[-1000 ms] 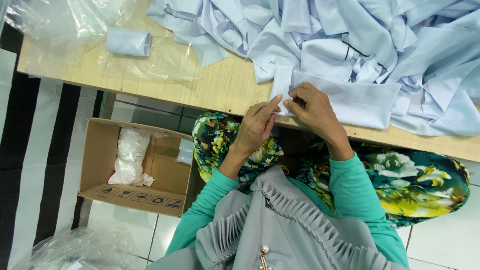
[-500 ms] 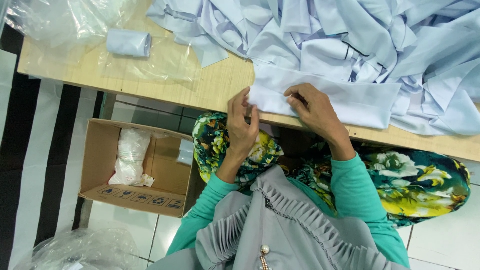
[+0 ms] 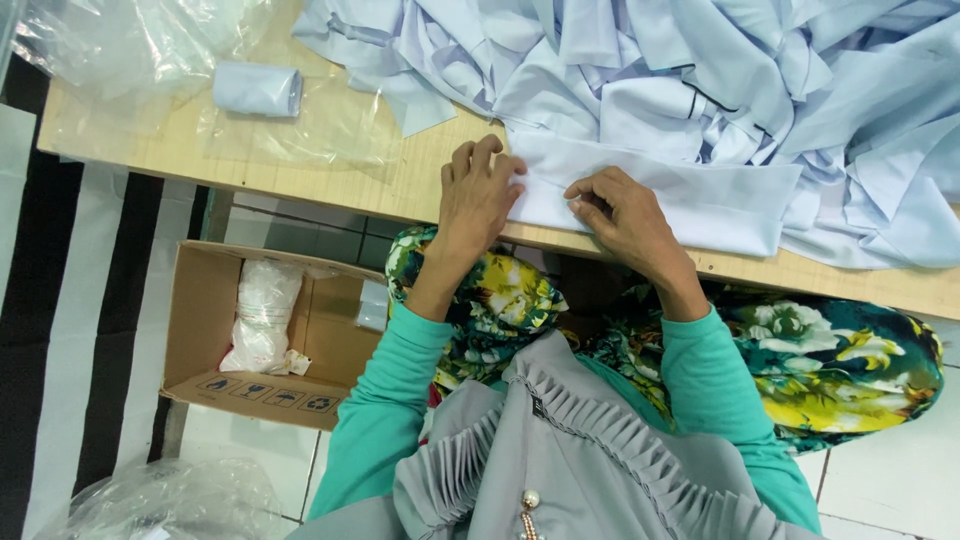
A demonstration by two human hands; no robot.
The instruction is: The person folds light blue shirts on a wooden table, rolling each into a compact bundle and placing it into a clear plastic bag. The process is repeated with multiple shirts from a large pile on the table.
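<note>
Since the earlier frame, left hand (image 3: pixel 478 195) has slid off the table (image 3: pixel 150 150) edge onto the folded cloth (image 3: pixel 670 195), fingers spread flat, holding nothing. Right hand (image 3: pixel 620 215) presses the cloth's near edge, fingers curled, pinching a fold. Rolled cloth (image 3: pixel 257 89) lies well apart, left.

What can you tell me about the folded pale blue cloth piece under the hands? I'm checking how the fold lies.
The folded cloth piece is pale blue, smooth woven-looking fabric, lying flat as a long band along the near edge of the wooden table. Its far side runs under the heap of pale blue garments. The left hand presses flat on its left end; the right hand rests on it, fingertips pinching a crease.
</note>
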